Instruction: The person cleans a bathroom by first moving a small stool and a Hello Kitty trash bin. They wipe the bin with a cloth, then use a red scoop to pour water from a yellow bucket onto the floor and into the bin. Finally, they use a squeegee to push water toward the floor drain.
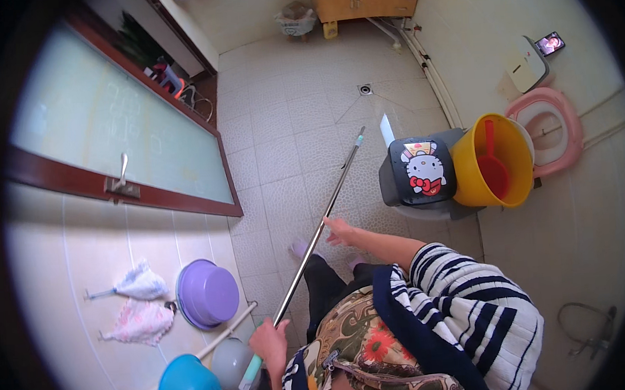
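Observation:
My left hand is closed around a long metal pole, just above its pale green end grip. The pole slants away over the tiled floor. My right hand is beside the middle of the pole with its fingers apart; a fingertip appears to touch the shaft. Near the pole's far end is a pale flat blade, partly behind a dark bin. Whether pole and blade are joined cannot be seen.
The dark bin has a cartoon lid. Beside it are a yellow bucket holding a red dipper, and a pink toilet seat. Left are a frosted-glass door, a purple basin and a blue basin. A floor drain lies ahead.

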Demonstrator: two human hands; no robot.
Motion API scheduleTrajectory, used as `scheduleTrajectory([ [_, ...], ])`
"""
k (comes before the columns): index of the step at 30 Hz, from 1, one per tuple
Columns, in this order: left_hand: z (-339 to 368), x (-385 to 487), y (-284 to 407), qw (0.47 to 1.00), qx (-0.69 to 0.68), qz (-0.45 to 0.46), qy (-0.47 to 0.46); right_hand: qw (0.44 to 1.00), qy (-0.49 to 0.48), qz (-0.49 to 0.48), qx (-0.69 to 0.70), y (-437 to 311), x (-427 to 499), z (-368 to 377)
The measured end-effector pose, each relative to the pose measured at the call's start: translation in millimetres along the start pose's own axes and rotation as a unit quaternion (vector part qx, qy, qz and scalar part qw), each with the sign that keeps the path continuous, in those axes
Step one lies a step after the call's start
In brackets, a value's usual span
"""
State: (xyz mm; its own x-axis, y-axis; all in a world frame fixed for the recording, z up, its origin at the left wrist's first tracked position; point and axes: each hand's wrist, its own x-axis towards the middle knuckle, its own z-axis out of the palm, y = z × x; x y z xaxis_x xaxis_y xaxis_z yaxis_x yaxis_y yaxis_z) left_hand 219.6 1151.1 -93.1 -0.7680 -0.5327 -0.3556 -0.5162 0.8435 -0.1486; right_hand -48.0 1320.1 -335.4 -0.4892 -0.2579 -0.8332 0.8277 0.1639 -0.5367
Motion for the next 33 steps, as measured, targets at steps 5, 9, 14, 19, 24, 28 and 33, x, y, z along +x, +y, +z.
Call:
scheduleTrajectory([
  [5, -41, 106, 15, 0.998, 0.044, 0.054, 0.000, 0.915, -0.138, 0.083, 0.371, -36, 49, 55],
  [9, -70, 204, 15, 0.992, 0.084, 0.086, 0.043, 0.893, -0.077, 0.037, 0.442, -106, 114, 90],
  [14, -92, 323, 26, 0.974, 0.112, 0.159, 0.118, 0.874, -0.017, 0.003, 0.485, -202, 181, 107],
  [19, -115, 392, 23, 0.984, 0.009, 0.178, -0.011, 0.926, 0.111, 0.016, 0.362, -259, 214, 123],
  [24, -141, 443, 6, 0.970, -0.086, 0.145, -0.176, 0.941, 0.186, -0.049, 0.279, -301, 231, 151],
  [28, -148, 483, 28, 0.942, -0.186, 0.143, -0.241, 0.946, 0.230, -0.083, 0.213, -353, 277, 117],
  [33, -166, 555, 129, 0.958, -0.144, 0.167, -0.181, 0.956, 0.189, -0.061, 0.217, -431, 363, 47],
])
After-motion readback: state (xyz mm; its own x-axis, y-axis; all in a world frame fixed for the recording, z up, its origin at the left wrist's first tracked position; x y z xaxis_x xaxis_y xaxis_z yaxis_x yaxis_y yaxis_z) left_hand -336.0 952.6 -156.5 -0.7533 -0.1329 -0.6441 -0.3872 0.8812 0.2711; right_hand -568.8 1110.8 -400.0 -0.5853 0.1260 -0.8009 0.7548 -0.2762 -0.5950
